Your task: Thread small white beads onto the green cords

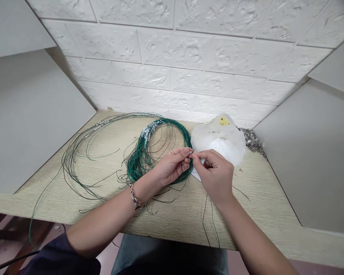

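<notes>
Fingertips of my left hand (173, 165) pinch a small whitish bead (190, 152) above the table. Close against them, my right hand (216, 173) is closed in a pinch on a thin dark cord. Two loose cord ends (212, 217), one dark and one green, hang below my right hand over the table's front edge. Under and behind my left hand lies a thick coil of green cords (134, 164), with a band of small white beads (148, 133) strung on its upper left. My fingers hide part of the bead and cord.
A looser bundle of dark cords (65, 162) with whitish beads curves across the left of the table (109, 168). Behind my right hand lies a translucent white sheet or bag (202, 137) with a yellow label (224, 121). Grey scraps (253, 140) sit against the right panel (309, 152).
</notes>
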The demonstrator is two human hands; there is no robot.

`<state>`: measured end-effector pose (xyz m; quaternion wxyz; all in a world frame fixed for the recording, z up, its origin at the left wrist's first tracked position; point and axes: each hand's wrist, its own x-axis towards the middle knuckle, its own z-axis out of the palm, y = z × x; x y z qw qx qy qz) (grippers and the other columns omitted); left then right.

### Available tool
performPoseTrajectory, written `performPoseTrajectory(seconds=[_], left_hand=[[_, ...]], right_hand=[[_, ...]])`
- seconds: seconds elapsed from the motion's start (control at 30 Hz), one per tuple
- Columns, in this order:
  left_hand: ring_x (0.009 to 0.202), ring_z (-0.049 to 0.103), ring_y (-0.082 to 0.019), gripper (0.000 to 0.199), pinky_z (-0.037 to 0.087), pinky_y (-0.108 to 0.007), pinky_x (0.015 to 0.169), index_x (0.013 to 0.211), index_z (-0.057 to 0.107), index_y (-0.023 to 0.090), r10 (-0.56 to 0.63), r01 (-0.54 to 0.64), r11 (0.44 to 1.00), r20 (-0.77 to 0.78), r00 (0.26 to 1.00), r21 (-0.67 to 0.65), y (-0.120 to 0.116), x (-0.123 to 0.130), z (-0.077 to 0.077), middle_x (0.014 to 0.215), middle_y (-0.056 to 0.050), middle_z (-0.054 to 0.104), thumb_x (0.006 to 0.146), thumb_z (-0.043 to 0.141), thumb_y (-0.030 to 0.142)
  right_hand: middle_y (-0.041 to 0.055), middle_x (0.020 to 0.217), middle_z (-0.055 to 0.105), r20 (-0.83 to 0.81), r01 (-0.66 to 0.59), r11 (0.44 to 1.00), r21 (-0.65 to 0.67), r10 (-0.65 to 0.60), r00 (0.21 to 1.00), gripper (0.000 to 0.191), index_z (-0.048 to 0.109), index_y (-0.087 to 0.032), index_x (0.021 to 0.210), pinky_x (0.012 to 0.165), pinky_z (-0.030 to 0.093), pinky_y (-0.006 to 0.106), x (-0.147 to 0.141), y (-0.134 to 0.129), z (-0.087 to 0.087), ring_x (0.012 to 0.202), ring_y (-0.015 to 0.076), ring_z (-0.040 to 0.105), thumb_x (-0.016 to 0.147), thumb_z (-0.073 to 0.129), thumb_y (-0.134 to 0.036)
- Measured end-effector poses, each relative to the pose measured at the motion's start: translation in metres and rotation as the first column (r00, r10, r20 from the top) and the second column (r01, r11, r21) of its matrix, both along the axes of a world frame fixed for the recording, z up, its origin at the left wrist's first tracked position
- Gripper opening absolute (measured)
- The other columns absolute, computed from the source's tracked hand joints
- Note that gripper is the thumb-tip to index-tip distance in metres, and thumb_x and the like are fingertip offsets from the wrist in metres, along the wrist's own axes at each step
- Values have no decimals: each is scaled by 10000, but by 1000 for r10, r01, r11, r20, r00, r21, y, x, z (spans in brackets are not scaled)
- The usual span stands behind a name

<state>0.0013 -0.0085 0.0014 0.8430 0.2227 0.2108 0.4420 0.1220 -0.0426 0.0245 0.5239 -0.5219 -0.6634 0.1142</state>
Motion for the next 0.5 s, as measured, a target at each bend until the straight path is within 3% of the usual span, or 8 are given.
performPoseTrajectory(seconds=[0.5], left_hand=[[511,491,-9,156,425,-97,524,712,640,93,84,-72,993,-129,988,96,1,2,-1,577,19,571,639,702,216]], right_hand=[[-5,643,619,34,33,999,24,-33,999,122,622,-188,664,446,396,213,-2,0,-2,490,72,481,752,537,-191]])
